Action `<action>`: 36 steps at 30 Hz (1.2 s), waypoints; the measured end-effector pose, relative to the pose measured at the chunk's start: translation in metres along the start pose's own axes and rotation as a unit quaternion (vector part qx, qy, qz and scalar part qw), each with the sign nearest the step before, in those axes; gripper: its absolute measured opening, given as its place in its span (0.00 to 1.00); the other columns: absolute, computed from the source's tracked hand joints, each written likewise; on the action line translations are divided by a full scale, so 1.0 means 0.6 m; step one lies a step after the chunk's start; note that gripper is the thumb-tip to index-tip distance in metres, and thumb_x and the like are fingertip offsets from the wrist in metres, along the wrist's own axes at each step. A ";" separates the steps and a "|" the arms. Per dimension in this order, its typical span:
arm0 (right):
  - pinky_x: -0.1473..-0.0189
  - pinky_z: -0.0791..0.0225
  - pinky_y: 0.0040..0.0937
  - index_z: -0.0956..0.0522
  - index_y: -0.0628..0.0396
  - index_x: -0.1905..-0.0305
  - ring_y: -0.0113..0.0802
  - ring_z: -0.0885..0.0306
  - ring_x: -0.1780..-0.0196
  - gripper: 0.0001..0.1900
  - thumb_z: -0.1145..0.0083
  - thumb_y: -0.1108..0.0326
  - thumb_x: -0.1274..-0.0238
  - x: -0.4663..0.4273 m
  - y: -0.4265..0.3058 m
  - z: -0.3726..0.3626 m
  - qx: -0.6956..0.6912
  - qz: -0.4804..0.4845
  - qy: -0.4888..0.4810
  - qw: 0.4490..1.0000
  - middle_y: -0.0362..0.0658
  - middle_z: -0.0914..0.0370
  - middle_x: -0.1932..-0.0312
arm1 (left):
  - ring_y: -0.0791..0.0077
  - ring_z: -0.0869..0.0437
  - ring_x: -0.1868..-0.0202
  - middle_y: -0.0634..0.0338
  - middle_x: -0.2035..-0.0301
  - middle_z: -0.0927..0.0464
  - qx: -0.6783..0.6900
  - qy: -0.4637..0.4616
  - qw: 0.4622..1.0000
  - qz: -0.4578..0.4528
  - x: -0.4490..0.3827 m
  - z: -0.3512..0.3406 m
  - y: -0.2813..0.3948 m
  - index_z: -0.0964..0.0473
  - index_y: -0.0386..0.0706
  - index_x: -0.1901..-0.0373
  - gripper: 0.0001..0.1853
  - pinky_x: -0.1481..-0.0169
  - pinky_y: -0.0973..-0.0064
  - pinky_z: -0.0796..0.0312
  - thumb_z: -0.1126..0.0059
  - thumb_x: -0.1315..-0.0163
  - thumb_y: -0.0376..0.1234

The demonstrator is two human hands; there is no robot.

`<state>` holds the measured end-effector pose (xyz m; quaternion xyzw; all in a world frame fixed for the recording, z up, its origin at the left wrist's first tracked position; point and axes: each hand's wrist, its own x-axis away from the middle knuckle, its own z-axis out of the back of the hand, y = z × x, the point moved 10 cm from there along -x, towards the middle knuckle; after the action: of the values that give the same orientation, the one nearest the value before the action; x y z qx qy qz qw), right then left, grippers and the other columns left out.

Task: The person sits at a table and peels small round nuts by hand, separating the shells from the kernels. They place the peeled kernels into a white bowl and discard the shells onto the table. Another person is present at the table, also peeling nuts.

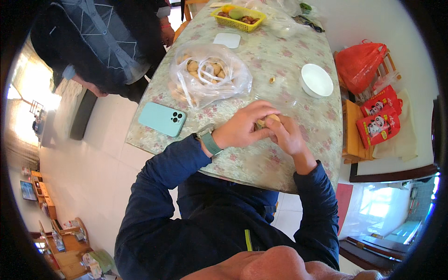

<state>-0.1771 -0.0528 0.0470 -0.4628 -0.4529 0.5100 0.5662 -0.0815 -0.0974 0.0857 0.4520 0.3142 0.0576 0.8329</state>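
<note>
My left hand [245, 126], with a green-banded watch at the wrist, and my right hand [287, 134] meet above the table. Between their fingers is a cracked, tan walnut [272, 119], partly hidden by the fingers. Beyond my left hand lies a clear plastic bag [238, 82] with several whole walnuts [217, 70] inside. A small shell or kernel piece [272, 80] rests on clear film past my hands. An empty-looking white bowl [316, 81] stands to the right of it.
A mint-cased phone [162, 119] lies by the left table edge. Farther back are a white square pad [226, 40] and a yellow basket [238, 23] of fruit and nuts. Red bags [379, 126] sit on a wooden chair at right. Another person [105, 42] stands at the left.
</note>
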 end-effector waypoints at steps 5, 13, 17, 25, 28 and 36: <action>0.73 0.37 0.34 0.21 0.61 0.65 0.29 0.30 0.75 0.17 0.49 0.58 0.26 -0.004 0.007 -0.005 0.063 0.027 0.024 0.997 0.41 0.26 0.79 | 0.76 0.23 0.44 0.57 0.41 0.25 0.484 -0.042 0.851 0.198 0.021 -0.062 -0.054 0.32 0.37 0.30 0.27 0.41 0.74 0.26 0.44 0.24 0.40; 0.67 0.28 0.44 0.20 0.61 0.63 0.53 0.18 0.68 0.16 0.52 0.61 0.27 -0.005 -0.026 -0.021 0.176 0.172 0.045 0.968 0.54 0.18 0.71 | 0.80 0.24 0.50 0.62 0.52 0.21 0.401 0.015 0.889 0.223 0.024 -0.074 -0.079 0.26 0.37 0.40 0.18 0.42 0.77 0.30 0.57 0.19 0.39; 0.66 0.28 0.44 0.20 0.62 0.63 0.55 0.18 0.68 0.15 0.52 0.61 0.28 -0.005 -0.015 -0.018 0.188 0.179 0.062 0.964 0.54 0.19 0.72 | 0.79 0.24 0.53 0.61 0.56 0.22 0.358 0.051 0.913 0.188 0.019 -0.063 -0.080 0.24 0.38 0.45 0.17 0.45 0.76 0.29 0.56 0.20 0.40; 0.67 0.28 0.42 0.20 0.62 0.64 0.54 0.21 0.71 0.19 0.52 0.55 0.27 -0.004 -0.030 -0.017 0.185 0.183 0.081 0.962 0.53 0.20 0.74 | 0.78 0.23 0.52 0.59 0.56 0.21 0.289 0.054 0.943 0.157 0.014 -0.047 -0.067 0.24 0.36 0.46 0.18 0.42 0.75 0.30 0.59 0.20 0.39; 0.68 0.28 0.40 0.20 0.62 0.65 0.50 0.21 0.72 0.20 0.51 0.55 0.27 -0.004 -0.020 -0.013 0.186 0.162 0.076 0.966 0.53 0.20 0.75 | 0.77 0.23 0.52 0.59 0.55 0.21 0.279 0.052 0.946 0.156 0.014 -0.046 -0.067 0.24 0.36 0.45 0.19 0.43 0.75 0.30 0.60 0.19 0.40; 0.76 0.41 0.28 0.22 0.59 0.64 0.28 0.34 0.79 0.26 0.61 0.48 0.18 -0.018 0.023 -0.009 -0.085 0.026 0.051 0.995 0.39 0.29 0.79 | 0.76 0.21 0.52 0.58 0.53 0.22 0.405 0.073 0.901 0.138 0.007 -0.045 -0.052 0.31 0.41 0.36 0.22 0.46 0.75 0.26 0.57 0.19 0.47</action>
<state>-0.1749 -0.0629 0.0322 -0.5459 -0.4532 0.4602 0.5337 -0.0993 -0.0948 0.0481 0.7839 0.3045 0.0726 0.5363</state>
